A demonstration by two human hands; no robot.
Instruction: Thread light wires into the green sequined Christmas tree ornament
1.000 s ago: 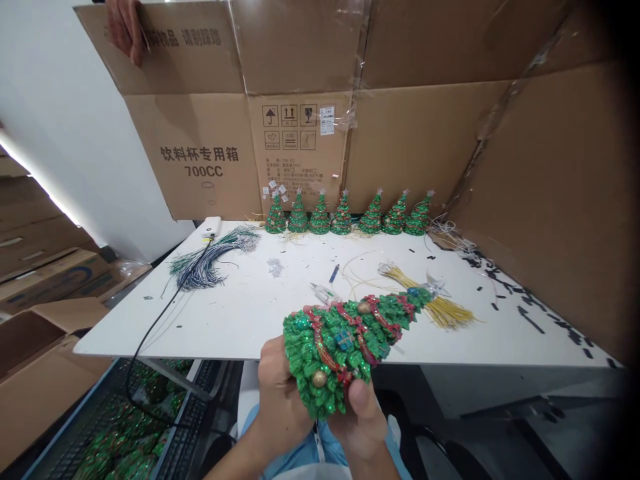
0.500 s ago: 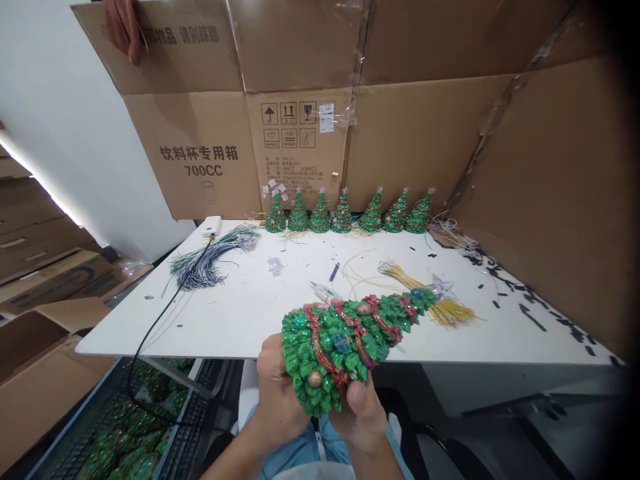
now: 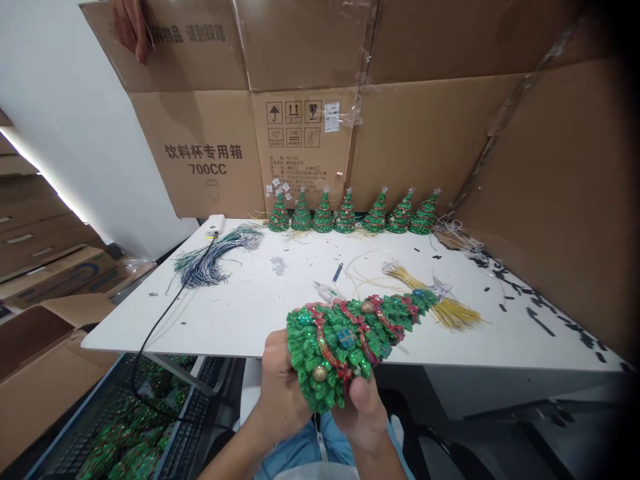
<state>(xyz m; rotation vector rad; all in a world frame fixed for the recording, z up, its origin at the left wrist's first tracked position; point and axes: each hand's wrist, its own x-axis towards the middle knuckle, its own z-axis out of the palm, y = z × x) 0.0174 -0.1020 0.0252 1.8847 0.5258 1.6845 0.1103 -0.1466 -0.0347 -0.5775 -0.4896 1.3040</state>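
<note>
A glittery green Christmas tree figurine lies on its side in the air above the front table edge, its clear star tip pointing right. It has red garlands, gold balls and a blue gift on it. My right hand grips it from below, thumb pressed on the near side. At the wide base on the left, my left hand is closed against the tree, with most of its fingers hidden behind it. A thin pale wire or cord hangs below the base, between my hands.
Several finished-looking small trees line the back of the white table. Bundles of dark wires and yellow wires, a blue pen-like tool and black scraps lie about. Another person's hand holds the cardboard wall. A crate of trees stands below left.
The camera view has shifted slightly, so the background sits a little further right. Both hands keep hold of the tree, whose pose is almost the same.
</note>
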